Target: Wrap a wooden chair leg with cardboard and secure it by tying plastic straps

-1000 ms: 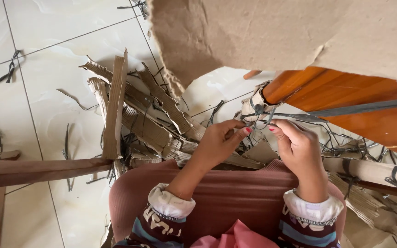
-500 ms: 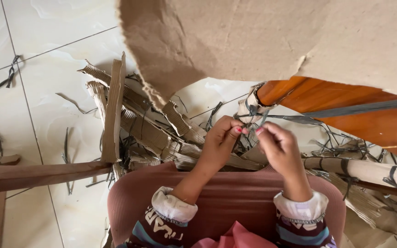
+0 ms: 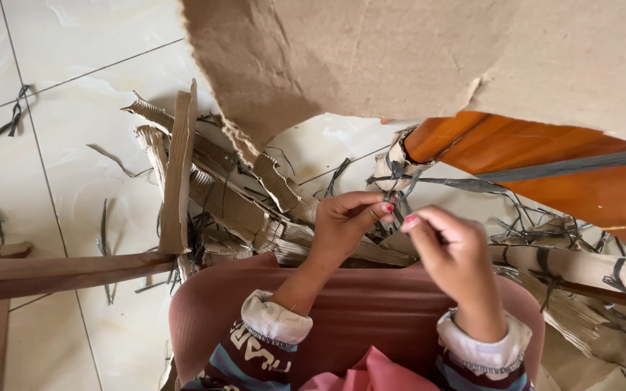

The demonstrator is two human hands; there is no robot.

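Note:
My left hand (image 3: 343, 224) and my right hand (image 3: 452, 250) meet in front of me, fingertips pinching the ends of a thin grey strap (image 3: 400, 194). The strap wraps a wad of cardboard padding (image 3: 393, 163) at the tip of a glossy orange-brown wooden piece (image 3: 537, 163), and a long grey band (image 3: 566, 166) runs along that wood to the right. Both hands are closed on the strap ends, just below the padded tip. A large sheet of brown cardboard (image 3: 400, 58) hangs over the wood, hiding its upper part.
Torn corrugated cardboard strips (image 3: 204, 174) lie piled on the white tiled floor (image 3: 67, 101) to the left. A wooden bar (image 3: 59, 271) lies at the lower left. More wrapped cardboard and cut grey straps (image 3: 581, 268) lie at the right. My knees in pinkish-brown cloth (image 3: 356, 311) are below.
The hands came closer together at the strap. My right hand drew back towards me and slightly down. The view shifted a little.

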